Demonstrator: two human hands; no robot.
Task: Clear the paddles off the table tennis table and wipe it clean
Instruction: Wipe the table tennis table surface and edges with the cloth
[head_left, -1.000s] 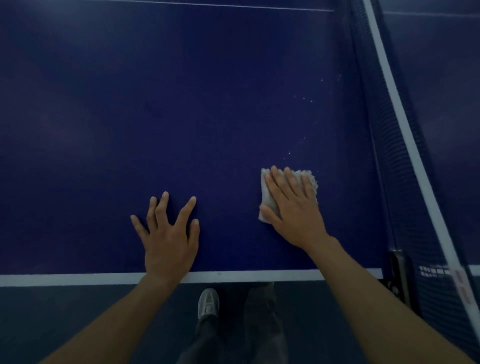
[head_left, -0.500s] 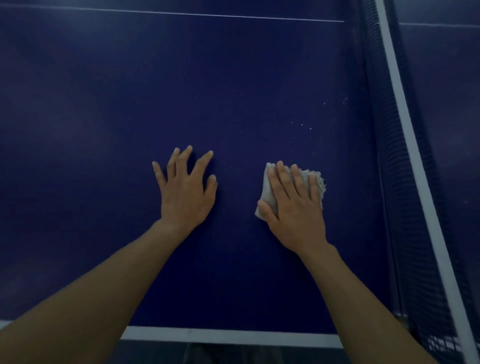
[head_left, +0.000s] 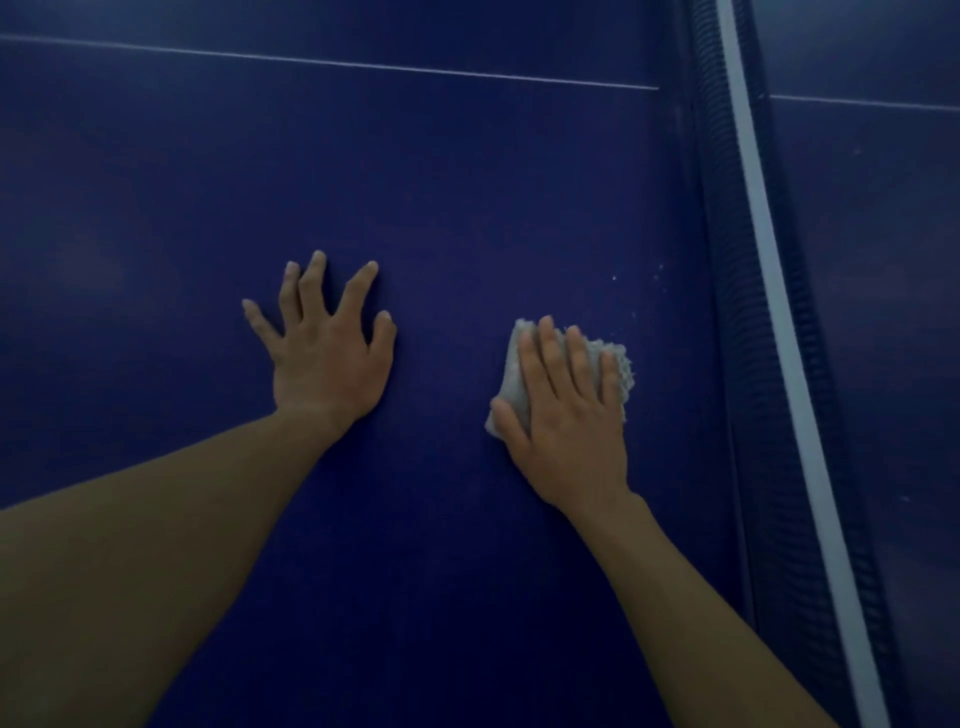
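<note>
The dark blue table tennis table (head_left: 467, 182) fills the head view. My right hand (head_left: 569, 415) lies flat on a folded grey-white cloth (head_left: 621, 364) and presses it onto the surface; straight fingers cover most of the cloth. My left hand (head_left: 324, 348) rests palm down on the bare table to the left of the cloth, fingers spread. A few pale specks (head_left: 636, 291) dot the surface just beyond the cloth. No paddle is in view.
The net (head_left: 727, 312) with its white top band (head_left: 769, 291) runs along the right side, close to my right hand. A thin white centre line (head_left: 332, 62) crosses the far part of the table. The other half lies beyond the net.
Both hands have moved farther onto the table, away from the white near edge, which has dropped out of view. The cloth has slid forward under my right hand.
</note>
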